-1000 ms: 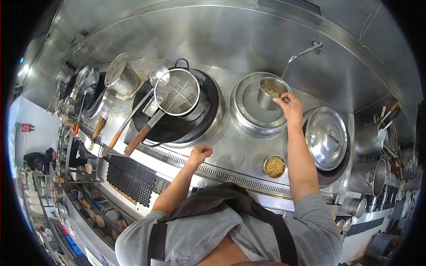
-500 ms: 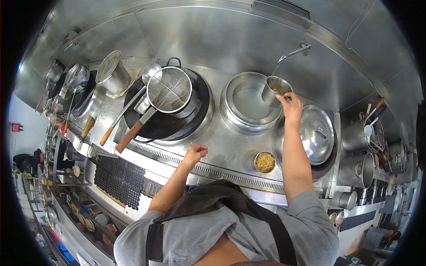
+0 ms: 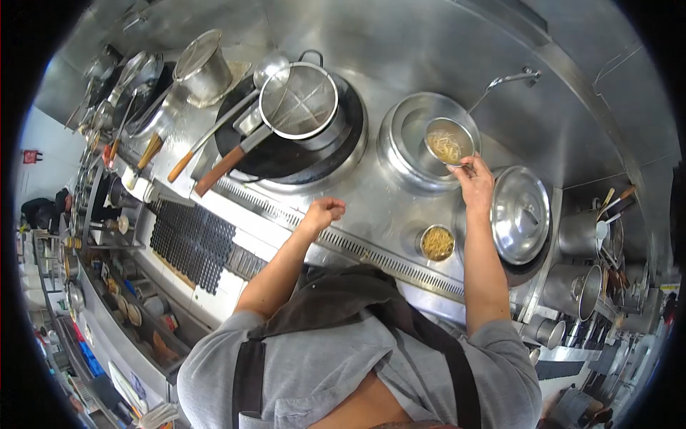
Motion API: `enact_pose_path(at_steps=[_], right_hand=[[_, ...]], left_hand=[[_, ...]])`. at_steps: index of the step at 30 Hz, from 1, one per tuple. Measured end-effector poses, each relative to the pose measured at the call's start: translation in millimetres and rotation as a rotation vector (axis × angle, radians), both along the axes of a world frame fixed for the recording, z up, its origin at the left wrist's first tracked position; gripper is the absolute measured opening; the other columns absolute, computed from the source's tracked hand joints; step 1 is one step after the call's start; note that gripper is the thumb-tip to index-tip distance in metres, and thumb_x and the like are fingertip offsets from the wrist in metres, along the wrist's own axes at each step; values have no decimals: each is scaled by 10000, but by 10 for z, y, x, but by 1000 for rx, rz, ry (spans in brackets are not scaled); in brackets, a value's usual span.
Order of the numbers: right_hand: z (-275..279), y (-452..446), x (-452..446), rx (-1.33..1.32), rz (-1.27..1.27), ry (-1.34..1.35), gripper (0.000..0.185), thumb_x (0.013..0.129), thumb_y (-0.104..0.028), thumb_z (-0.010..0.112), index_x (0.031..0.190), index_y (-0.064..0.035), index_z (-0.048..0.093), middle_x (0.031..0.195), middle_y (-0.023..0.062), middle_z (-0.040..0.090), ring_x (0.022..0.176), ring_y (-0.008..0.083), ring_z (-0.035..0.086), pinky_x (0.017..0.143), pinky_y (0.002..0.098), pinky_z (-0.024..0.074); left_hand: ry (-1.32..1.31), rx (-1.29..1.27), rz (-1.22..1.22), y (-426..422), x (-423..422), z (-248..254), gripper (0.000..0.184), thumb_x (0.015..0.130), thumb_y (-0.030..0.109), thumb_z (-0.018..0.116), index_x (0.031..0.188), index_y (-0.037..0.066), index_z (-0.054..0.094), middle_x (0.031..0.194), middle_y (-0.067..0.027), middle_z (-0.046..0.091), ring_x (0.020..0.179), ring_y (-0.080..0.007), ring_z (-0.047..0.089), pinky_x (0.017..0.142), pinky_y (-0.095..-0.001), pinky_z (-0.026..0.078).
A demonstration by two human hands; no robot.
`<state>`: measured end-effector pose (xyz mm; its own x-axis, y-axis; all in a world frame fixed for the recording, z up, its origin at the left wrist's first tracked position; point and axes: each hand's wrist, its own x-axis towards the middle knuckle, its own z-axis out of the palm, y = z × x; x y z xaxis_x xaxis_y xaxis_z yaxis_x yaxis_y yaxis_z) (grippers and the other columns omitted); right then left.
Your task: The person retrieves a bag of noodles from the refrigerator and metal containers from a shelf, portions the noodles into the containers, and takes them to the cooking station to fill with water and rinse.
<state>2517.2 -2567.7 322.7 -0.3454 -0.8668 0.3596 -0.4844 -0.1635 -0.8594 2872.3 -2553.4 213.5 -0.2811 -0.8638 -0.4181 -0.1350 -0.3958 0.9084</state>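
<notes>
My right hand [image 3: 474, 180] grips the rim of a steel cup [image 3: 468, 131] between thumb and fingers. Pale, thin strips [image 3: 444, 145] lie in liquid inside it. The cup is over the right side of a wide steel pot [image 3: 397, 166] set into the counter, below the wall tap [image 3: 511, 80]. Loosely curled, my left hand [image 3: 326, 214] hovers near the counter's front edge, with nothing visible in it. A second small cup [image 3: 437, 243], holding yellowish strips, stands on the counter between my hands, closer to the right forearm.
On the left, a black wok [image 3: 343, 157] bears a wire strainer [image 3: 299, 100] over a pot, with a ladle [image 3: 214, 136] alongside. A domed lid [image 3: 518, 214] covers a wok at right. A tall pot [image 3: 204, 75] stands at the back left; more pots [image 3: 572, 289] are at right.
My right hand has brought the cup away from the tap's stream and over the pot, so its contents show more. My left hand stays curled. The camera view has shifted.
</notes>
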Motion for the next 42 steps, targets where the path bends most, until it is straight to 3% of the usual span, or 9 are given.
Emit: enact_pose_path(at_steps=[5,6,9,13,18,31,35,39,42], right_hand=[[-347,590,286,135,181,39,291,636,-120,795,833,-14,608,1114,237,581,994,293,622,803,353,525],[-337,695,342,186,185,199,333,624,-223,803,825,-42,609,1103,247,585,1027,352,593,818,397,494],[-238,952,531,299,228,463,396,610,-334,802,813,-60,601,1085,241,596,1047,375,569,828,427,466],[-310,1130,579,429,408,521,467,570,-419,802,785,-73,575,1133,228,575,996,378,583,815,426,474],[-265,1127,734,384,508,549,469,539,-356,827,705,-34,528,730,91,559,678,279,565,639,385,457],[-309,680,811,691,540,594,599,531,-541,780,756,-19,588,783,148,633,726,323,613,647,402,474],[-313,524,877,726,559,614,604,559,-558,762,719,-8,568,699,144,613,667,312,601,622,401,464],[-385,375,914,776,560,573,588,590,-544,758,697,1,565,653,156,609,627,299,601,611,390,459],[-441,249,921,860,550,569,580,607,-540,752,710,4,579,652,169,616,640,306,612,616,388,464]], left_hand=[[77,55,-13,-4,-117,-22,259,835,133,597,1024,-44,609,953,-91,639,904,-173,604,799,-307,487],[101,49,7,-22,-169,-17,264,856,152,582,1030,-44,608,962,-96,638,913,-176,602,806,-311,486],[141,42,16,-39,-369,36,286,890,180,551,1055,-47,604,982,-103,635,937,-186,598,822,-317,483],[89,-38,-163,34,-720,-193,331,902,212,532,1111,-35,598,1042,-109,642,991,-210,593,862,-322,467],[-56,-197,-314,289,-1052,-275,321,893,240,537,1116,25,621,1047,-132,654,988,-216,605,872,-315,458],[108,-125,-240,292,-1122,-564,232,843,145,585,1043,47,652,903,-101,675,829,-167,628,774,-297,489],[222,-20,-222,261,-1108,-632,210,829,138,610,1015,56,664,851,-72,672,776,-142,614,735,-283,488],[285,52,-206,218,-1116,-770,202,829,128,619,1009,49,667,857,-59,666,783,-125,596,731,-273,480],[374,211,-218,176,-1092,-764,241,869,114,563,1078,11,624,1000,-70,646,923,-141,594,830,-281,464]])
